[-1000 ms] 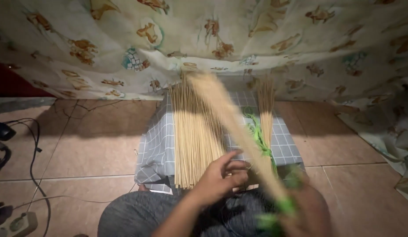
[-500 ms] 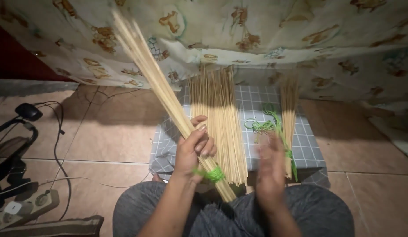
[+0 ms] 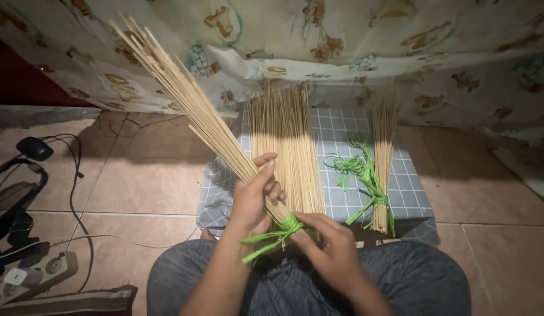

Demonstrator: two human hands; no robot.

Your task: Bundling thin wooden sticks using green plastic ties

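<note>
My left hand (image 3: pixel 255 196) grips a bundle of thin bamboo sticks (image 3: pixel 187 99) near its lower end; the bundle fans up and to the left. A green plastic string (image 3: pixel 271 234) is tied around that lower end, with loose tails hanging left. My right hand (image 3: pixel 327 246) pinches the bundle's base right at the green tie. A loose pile of sticks (image 3: pixel 288 149) lies flat on a grey checked cloth (image 3: pixel 342 131) over a low stand. A smaller tied bundle (image 3: pixel 382 158) lies to the right, with spare green strings (image 3: pixel 349 167) beside it.
A patterned curtain (image 3: pixel 342 41) hangs behind the stand. Brown floor tiles (image 3: pixel 143 175) surround it. Black cables (image 3: pixel 73 169), a black device (image 3: pixel 31 147) and a power strip (image 3: pixel 32 272) lie at the left. My grey-clad knees (image 3: pixel 400 281) fill the bottom.
The bundle swung from right-leaning into my left hand, now held steady leaning left. My right hand came in from the right and closed on the tied base.
</note>
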